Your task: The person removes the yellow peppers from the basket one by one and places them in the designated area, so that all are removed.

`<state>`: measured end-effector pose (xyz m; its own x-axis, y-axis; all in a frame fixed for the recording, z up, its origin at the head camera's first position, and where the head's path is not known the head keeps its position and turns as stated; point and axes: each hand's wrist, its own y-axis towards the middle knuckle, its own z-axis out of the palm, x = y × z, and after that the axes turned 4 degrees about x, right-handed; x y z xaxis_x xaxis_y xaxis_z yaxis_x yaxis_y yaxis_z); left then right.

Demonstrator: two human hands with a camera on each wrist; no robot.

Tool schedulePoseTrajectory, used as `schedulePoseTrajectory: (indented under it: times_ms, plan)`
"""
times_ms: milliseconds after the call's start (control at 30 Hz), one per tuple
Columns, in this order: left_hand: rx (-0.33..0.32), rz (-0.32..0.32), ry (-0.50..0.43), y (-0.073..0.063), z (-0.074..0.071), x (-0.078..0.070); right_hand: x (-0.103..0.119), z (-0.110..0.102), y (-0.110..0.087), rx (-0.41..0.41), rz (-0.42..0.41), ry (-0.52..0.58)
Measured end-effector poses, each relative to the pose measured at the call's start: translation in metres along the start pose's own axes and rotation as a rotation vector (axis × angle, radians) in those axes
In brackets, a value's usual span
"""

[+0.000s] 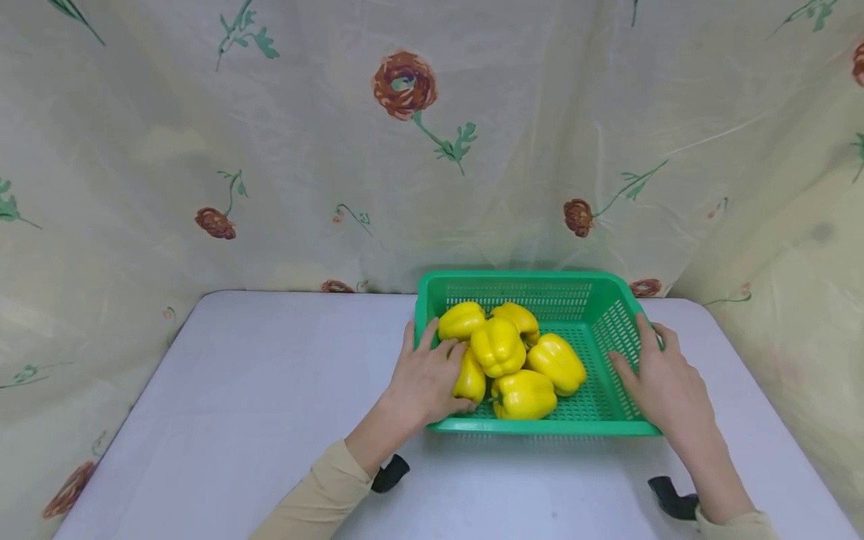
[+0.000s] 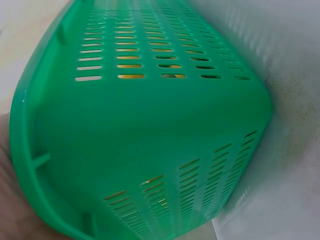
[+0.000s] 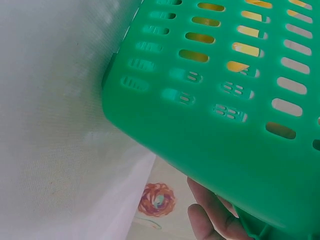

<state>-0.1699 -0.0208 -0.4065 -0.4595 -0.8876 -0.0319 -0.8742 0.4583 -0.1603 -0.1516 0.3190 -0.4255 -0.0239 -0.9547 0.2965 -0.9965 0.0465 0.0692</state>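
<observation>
A green plastic basket with slotted walls stands at the right of the white table. Several yellow bell peppers lie heaped in its left half. My left hand grips the left rim, its thumb inside near the front corner, close to the peppers. On the opposite side, my right hand holds the right rim, thumb over the inner wall. The left wrist view is mostly the basket's outer wall. In the right wrist view, curled fingers show beside the basket wall.
The white tabletop stretches to the left and in front of the basket. A floral curtain hangs close behind the table and along both sides. Black wrist-mount pieces show by both forearms.
</observation>
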Motion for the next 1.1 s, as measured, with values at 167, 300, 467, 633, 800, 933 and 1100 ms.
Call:
schedulePoseTrajectory:
  times_ms: [167,300,467,633,800,933,1100]
  plan:
    - [0.01,-0.002,-0.013,0.0012,-0.0009,-0.0001,0.0003,-0.0012,0.0002,0.009,0.006,-0.001]
    - [-0.004,0.002,-0.018,0.002,-0.0002,0.0001,0.0001,-0.001,0.0004,0.009,0.006,-0.001]
    - [-0.021,0.009,-0.003,0.0028,0.0003,0.0004,-0.0002,-0.0008,0.0007,0.01,0.005,0.0]
    - [-0.018,0.009,0.001,0.0034,0.0006,0.0002,0.0,-0.001,0.0014,0.014,0.003,0.0]
    - [-0.023,0.009,0.017,0.0039,0.0009,0.0002,0.0004,-0.001,0.0016,0.011,0.002,0.001]
    - [-0.041,0.01,0.054,0.0042,0.0016,0.0,-0.0001,-0.0006,0.0007,0.005,-0.001,0.004]
    - [-0.08,0.017,0.078,0.0038,0.0023,0.0002,-0.0015,0.0009,0.0,-0.002,-0.005,0.009]
